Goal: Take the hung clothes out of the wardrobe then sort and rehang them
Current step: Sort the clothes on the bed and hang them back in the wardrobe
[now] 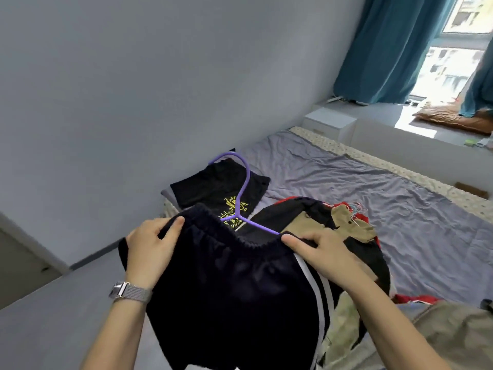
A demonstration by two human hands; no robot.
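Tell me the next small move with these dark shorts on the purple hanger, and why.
Probably slide the waistband off the hanger's right arm. Both hands, left hand and right hand, grip the elastic waistband of the dark shorts; the purple hanger still sits inside it, and loose clothes already lie piled on the bed.

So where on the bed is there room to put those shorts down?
The grey sheet is bare between the clothes pile and the white nightstand. It's crowded near the hands, with the pile and the black printed shirt by the wall.
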